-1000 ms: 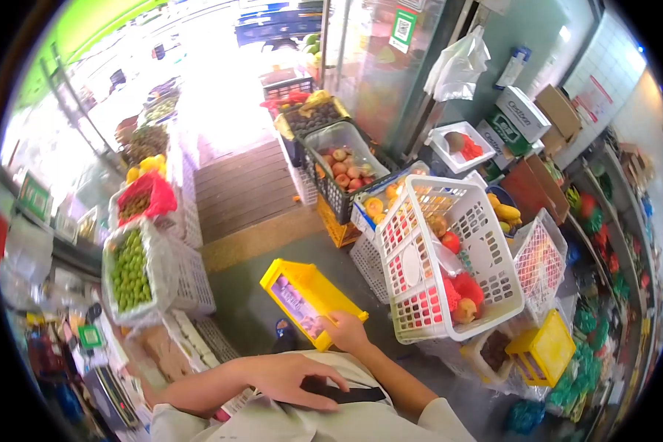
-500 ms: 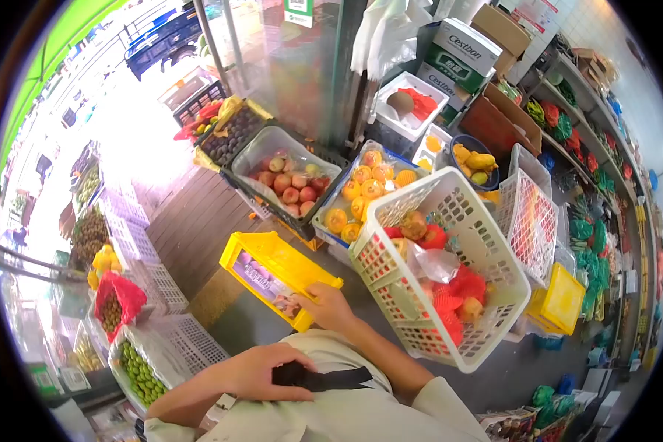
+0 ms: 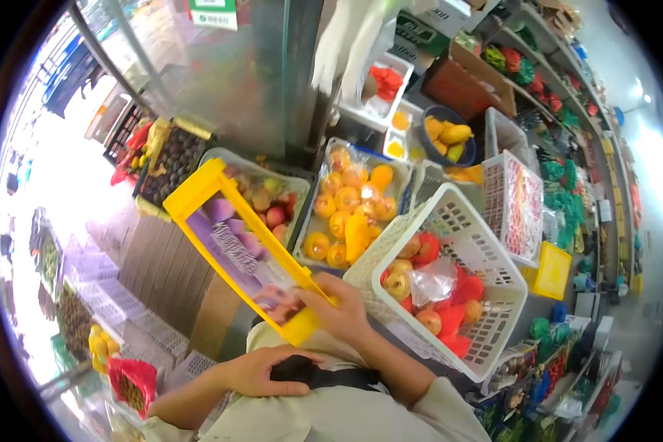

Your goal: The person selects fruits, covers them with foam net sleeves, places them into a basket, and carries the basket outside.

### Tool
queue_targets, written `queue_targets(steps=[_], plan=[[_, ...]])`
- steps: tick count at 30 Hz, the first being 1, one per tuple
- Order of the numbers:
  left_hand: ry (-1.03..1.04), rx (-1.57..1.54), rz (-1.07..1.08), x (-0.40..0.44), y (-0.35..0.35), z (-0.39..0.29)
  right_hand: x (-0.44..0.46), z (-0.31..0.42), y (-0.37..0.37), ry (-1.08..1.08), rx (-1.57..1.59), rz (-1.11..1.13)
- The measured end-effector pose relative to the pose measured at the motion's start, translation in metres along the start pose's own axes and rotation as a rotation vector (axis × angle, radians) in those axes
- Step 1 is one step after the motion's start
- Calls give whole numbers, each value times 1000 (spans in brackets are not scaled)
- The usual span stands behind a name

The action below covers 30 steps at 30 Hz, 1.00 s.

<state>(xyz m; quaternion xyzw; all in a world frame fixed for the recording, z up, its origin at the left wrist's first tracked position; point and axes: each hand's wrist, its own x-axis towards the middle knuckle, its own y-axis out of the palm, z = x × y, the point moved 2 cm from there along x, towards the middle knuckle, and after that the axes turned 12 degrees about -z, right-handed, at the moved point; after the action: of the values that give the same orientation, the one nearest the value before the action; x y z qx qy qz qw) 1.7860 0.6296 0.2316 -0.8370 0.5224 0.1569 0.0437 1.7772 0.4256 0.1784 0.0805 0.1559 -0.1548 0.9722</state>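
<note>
My right hand [image 3: 340, 308] grips the near end of a yellow plastic crate [image 3: 191, 193]. The crate is tilted up on edge, so a side panel with a purple fruit picture [image 3: 237, 247] faces me. Behind it, a grey tub of reddish fruit [image 3: 276, 215] is partly covered. My left hand [image 3: 269, 372] rests at my waist, curled around a black strap [image 3: 331, 376]; its far fingers are partly hidden. To the right of my right hand stands a white perforated basket [image 3: 497, 324] holding onions, red net bags and clear plastic.
A blue-rimmed tray of orange fruit [image 3: 346, 202] lies ahead, beside a dark bowl of yellow fruit [image 3: 449, 136]. At the left stand white crates [image 3: 136, 324] and a red bag of small brown produce [image 3: 131, 383]. Another yellow crate [image 3: 551, 271] is at the right. A glass door [image 3: 250, 81] rises ahead.
My right hand has raised the yellow crate and turned its picture panel toward me, now in front of the reddish fruit. My left hand stays at the strap. The view has shifted.
</note>
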Motion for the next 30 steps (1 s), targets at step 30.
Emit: queue_targets(steps=[30], plan=[[-892, -97, -1009, -61, -96, 334, 309, 117, -387, -1053, -1537, -117]])
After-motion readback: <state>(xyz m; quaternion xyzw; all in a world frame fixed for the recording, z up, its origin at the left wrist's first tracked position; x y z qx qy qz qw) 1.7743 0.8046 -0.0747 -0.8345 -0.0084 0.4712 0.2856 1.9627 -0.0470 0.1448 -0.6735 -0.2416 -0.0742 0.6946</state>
